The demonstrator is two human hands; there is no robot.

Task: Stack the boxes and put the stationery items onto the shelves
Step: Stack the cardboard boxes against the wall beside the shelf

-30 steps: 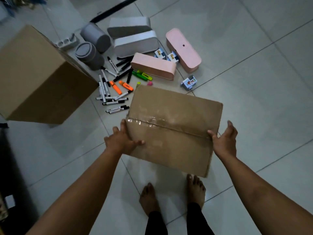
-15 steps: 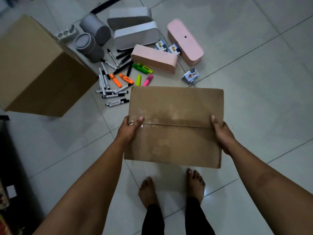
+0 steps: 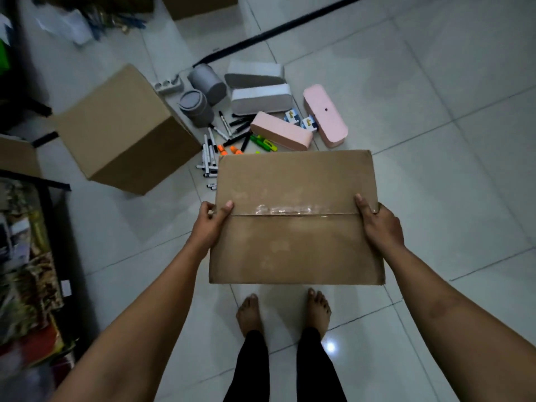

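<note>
We hold the taped cardboard box (image 3: 295, 219) off the tiled floor (image 3: 435, 111), level, its top face toward us, with a strip of clear tape running across the seam from one hand to the other. Our left hand (image 3: 210, 224) grips the left edge, thumb laid over the top by the seam and the fingers curled round the side. Our right hand (image 3: 378, 224) clamps the right edge the same way, thumb on top, fingers wrapped down the side out of sight. The two hands sit well apart, the whole width of the box between them.

Beyond and left of our left hand a larger cardboard box (image 3: 121, 132) rests on the floor, closed. Left of our left forearm stands a dark shelf frame (image 3: 52, 227) with colourful packets on it, too blurred to name.

Past the far edge of the held box the stationery lies on the floor: two grey-and-white cases (image 3: 259, 88), two pink cases (image 3: 324, 114), two grey cylindrical holders (image 3: 200, 97), and small blue-and-white packs (image 3: 298, 120) between the pink ones. Nearer us are black-and-white markers (image 3: 210, 152) and orange and green highlighters (image 3: 261, 142), some partly hidden behind the box's far edge.

Below the box our bare feet (image 3: 282, 310) stand on the tiles.
</note>
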